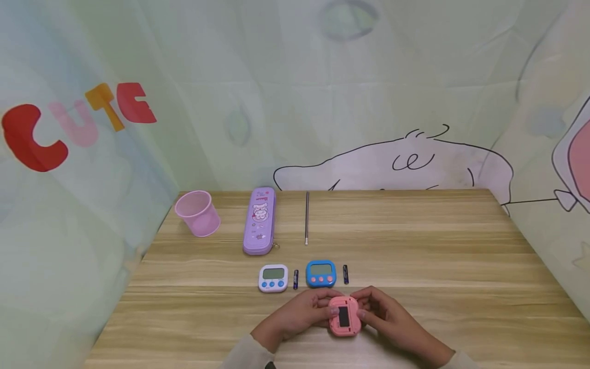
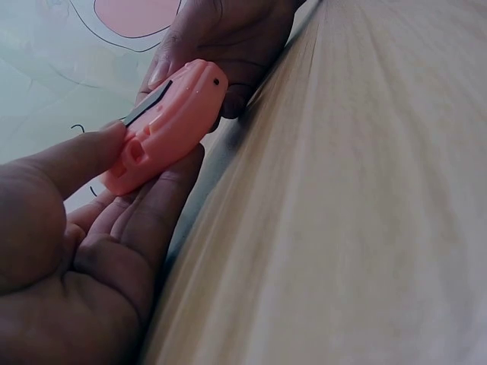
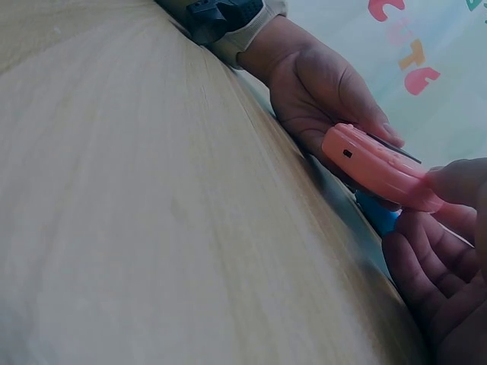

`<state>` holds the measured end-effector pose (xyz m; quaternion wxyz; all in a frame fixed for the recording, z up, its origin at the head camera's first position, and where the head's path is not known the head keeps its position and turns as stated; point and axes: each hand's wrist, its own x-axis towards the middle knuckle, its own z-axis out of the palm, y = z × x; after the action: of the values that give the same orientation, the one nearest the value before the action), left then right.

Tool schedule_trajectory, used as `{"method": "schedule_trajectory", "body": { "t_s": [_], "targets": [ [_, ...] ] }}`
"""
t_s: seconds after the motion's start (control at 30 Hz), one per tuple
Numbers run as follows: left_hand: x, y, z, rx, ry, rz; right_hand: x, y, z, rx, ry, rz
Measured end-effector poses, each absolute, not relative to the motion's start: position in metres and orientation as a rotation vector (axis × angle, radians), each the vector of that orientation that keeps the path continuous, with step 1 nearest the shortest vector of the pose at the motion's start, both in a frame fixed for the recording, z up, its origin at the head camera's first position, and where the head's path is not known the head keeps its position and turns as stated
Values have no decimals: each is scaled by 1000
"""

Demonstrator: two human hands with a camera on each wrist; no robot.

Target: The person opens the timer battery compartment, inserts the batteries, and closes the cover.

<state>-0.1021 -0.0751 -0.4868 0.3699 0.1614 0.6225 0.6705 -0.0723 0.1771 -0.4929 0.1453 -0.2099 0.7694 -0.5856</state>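
A pink digital timer (image 1: 353,326) is held low over the near part of the table, its back turned up. A black strip (image 1: 343,316) lies on that back; in the left wrist view the strip (image 2: 148,104) stands slightly proud of the pink case. My left hand (image 1: 301,310) grips the timer's left side, thumb on the back near the strip and fingers beneath. Pinching the right edge is my right hand (image 1: 392,319), also seen close up in the right wrist view. The timer's front display faces down, out of sight.
Just beyond my hands lie a white timer (image 1: 273,278), a battery (image 1: 296,279), a blue timer (image 1: 321,273) and another battery (image 1: 345,274). Farther back are a pink cup (image 1: 198,212), a purple pencil case (image 1: 259,220) and a pencil (image 1: 307,218). A printed curtain borders the table.
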Motion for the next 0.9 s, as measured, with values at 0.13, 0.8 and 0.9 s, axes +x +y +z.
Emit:
{"method": "schedule_trajectory", "body": {
  "t_s": [0.13,0.8,0.9],
  "targets": [
    [-102,-76,-486,413,1599,1721,-72,177,-493,-601,2215,-1684],
    [-103,-78,-485,406,1641,1680,-73,176,-493,-626,2186,-1702],
    [-103,-78,-486,413,1635,1683,-73,177,-492,-616,2184,-1696]
  ]
}}
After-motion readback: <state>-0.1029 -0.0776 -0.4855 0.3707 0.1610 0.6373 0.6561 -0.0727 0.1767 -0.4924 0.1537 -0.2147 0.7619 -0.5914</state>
